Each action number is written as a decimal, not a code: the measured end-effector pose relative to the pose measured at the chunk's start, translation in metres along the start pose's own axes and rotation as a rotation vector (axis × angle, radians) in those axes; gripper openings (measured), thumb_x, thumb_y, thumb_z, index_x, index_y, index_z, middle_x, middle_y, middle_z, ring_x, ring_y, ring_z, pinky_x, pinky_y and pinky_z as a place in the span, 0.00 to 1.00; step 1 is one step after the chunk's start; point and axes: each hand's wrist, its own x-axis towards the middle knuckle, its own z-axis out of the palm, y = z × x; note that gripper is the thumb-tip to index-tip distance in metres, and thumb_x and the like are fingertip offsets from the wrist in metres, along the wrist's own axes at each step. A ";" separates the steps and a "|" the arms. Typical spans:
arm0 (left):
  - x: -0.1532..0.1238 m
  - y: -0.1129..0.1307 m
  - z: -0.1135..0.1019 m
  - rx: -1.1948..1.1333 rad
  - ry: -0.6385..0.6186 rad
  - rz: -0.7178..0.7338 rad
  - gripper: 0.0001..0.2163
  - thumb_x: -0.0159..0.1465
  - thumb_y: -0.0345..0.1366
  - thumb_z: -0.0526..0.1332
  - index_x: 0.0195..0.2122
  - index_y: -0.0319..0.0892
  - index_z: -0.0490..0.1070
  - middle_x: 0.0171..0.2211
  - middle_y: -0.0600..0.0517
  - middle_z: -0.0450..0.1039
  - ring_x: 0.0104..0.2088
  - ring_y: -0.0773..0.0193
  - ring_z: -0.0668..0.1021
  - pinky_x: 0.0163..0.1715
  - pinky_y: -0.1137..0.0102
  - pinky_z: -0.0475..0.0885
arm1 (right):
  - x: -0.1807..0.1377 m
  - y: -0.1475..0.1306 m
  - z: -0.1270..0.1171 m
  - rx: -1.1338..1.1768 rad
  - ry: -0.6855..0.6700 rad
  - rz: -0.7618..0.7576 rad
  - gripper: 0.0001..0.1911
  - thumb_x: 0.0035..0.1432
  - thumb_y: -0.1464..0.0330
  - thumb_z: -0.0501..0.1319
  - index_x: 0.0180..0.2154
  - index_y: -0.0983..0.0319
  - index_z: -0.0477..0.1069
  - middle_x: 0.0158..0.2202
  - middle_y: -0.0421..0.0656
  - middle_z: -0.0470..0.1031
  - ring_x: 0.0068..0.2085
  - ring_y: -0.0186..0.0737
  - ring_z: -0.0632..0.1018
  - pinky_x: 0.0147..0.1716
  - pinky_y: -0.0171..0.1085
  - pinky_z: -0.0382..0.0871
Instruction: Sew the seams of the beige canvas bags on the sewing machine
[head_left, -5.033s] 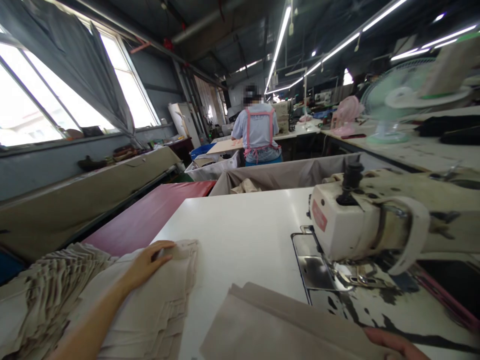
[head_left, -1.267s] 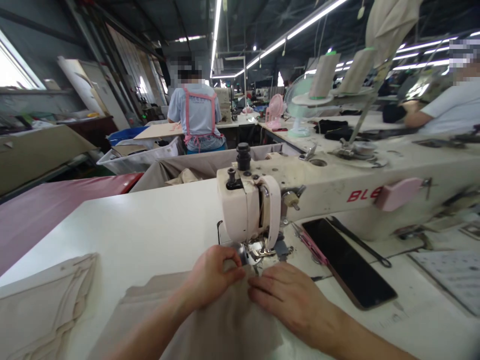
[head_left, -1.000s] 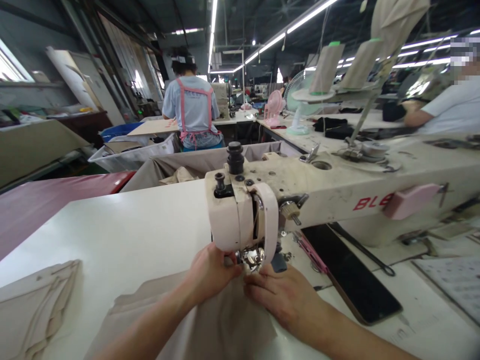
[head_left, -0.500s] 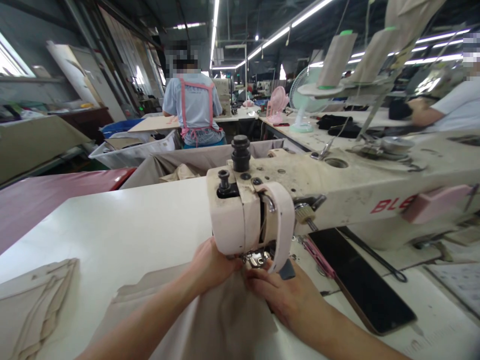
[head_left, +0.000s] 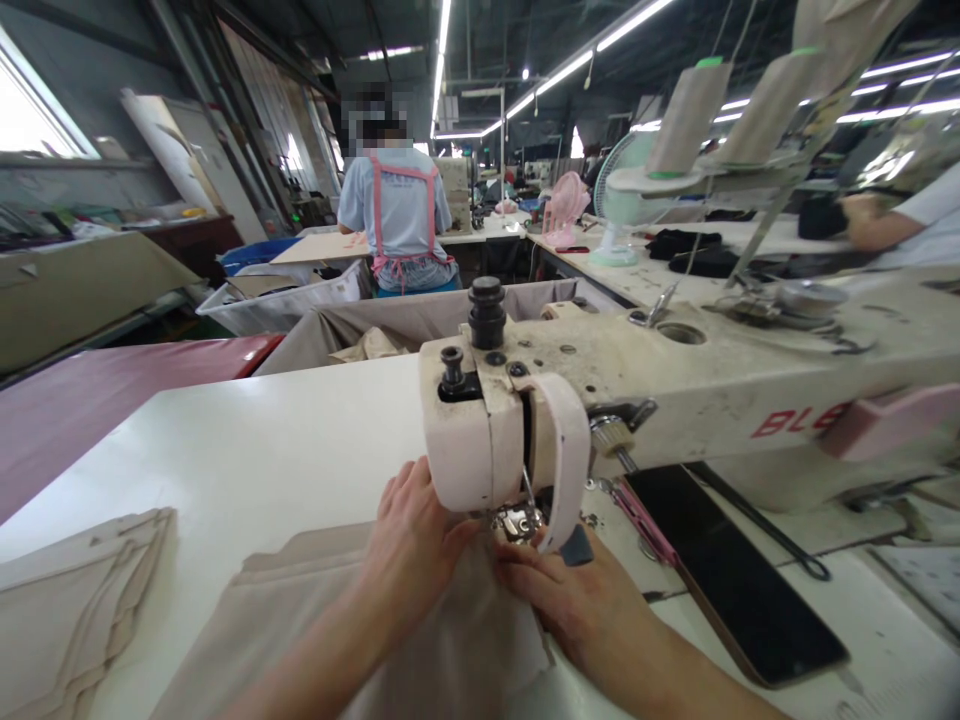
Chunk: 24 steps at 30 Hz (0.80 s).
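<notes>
A sewing machine head (head_left: 469, 430) stands over beige fabric (head_left: 427, 640) that runs under its metal presser foot (head_left: 516, 520). To the left of the foot, my left hand (head_left: 412, 535) lies over the fabric, fingers stretched forward and thumb apart near the foot. Part of its fingertips is hidden behind the machine head. My right hand (head_left: 574, 600) is close to the right of the foot, its fingers bent together on the fabric's edge; their tips are partly covered by the machine's white guard (head_left: 566, 460).
Folded beige pieces (head_left: 82, 600) lie on the white table at left. A black phone (head_left: 739, 580), a pink-handled tool (head_left: 645, 520) and a dark rod (head_left: 757, 520) lie right of the machine. Thread cones (head_left: 686, 120) stand above. A person (head_left: 405, 215) sits ahead beyond a cloth-lined bin (head_left: 420, 312).
My left hand has flattened and its fingers have stretched forward along the fabric. My right hand stays beside the presser foot. The whole view has shifted slightly.
</notes>
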 end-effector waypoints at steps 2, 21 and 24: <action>-0.028 0.004 0.014 -0.036 0.035 0.059 0.15 0.57 0.39 0.62 0.45 0.41 0.67 0.44 0.43 0.71 0.46 0.52 0.74 0.45 0.59 0.71 | 0.000 0.001 0.000 0.029 -0.009 0.025 0.13 0.68 0.73 0.50 0.42 0.61 0.74 0.42 0.47 0.80 0.38 0.47 0.77 0.41 0.47 0.68; -0.059 0.016 0.007 -0.492 -0.093 0.010 0.09 0.52 0.30 0.67 0.30 0.42 0.67 0.30 0.54 0.69 0.33 0.62 0.72 0.33 0.71 0.66 | -0.027 -0.053 0.005 1.675 -0.030 1.061 0.23 0.47 0.60 0.73 0.43 0.63 0.73 0.36 0.42 0.79 0.39 0.36 0.78 0.42 0.33 0.70; -0.060 0.018 0.009 -0.491 -0.066 0.032 0.07 0.55 0.30 0.65 0.31 0.41 0.67 0.30 0.54 0.69 0.32 0.63 0.73 0.32 0.71 0.68 | -0.020 -0.056 0.006 1.610 -0.004 1.163 0.24 0.45 0.55 0.72 0.38 0.64 0.74 0.33 0.41 0.78 0.37 0.37 0.78 0.42 0.37 0.71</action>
